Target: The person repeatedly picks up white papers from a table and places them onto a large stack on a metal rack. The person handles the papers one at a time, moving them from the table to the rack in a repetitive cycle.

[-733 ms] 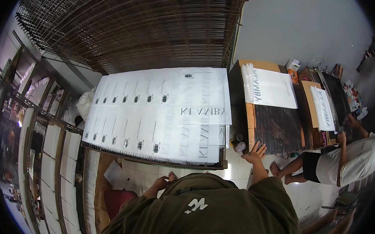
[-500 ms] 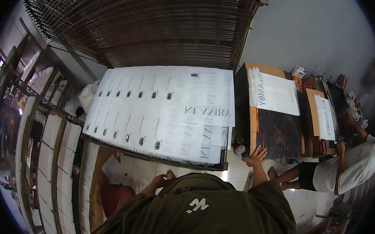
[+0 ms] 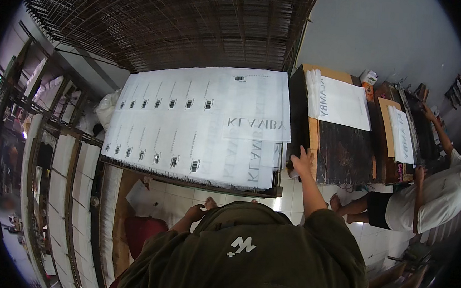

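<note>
My right hand reaches forward into the gap between two work surfaces, at the left edge of a dark-topped table. Its fingers are spread, right over a small jar-like container that the hand partly covers. Close to my waist, my left hand is curled, with a small dark thing at its fingertips that is too small to make out. In front of me lie large white plastic sheets printed with small dark labels and large grey lettering, spread on a rack.
A tall stack of wire racks stands behind the sheets. White printed bags lie on the dark table. At the right a co-worker in a white shirt works at another table. Shelves line the left, near a red chair.
My right hand has moved forward and left, from the dark table's near corner to the container. My left hand stays by my waist. The co-worker's far arm reaches further forward.
</note>
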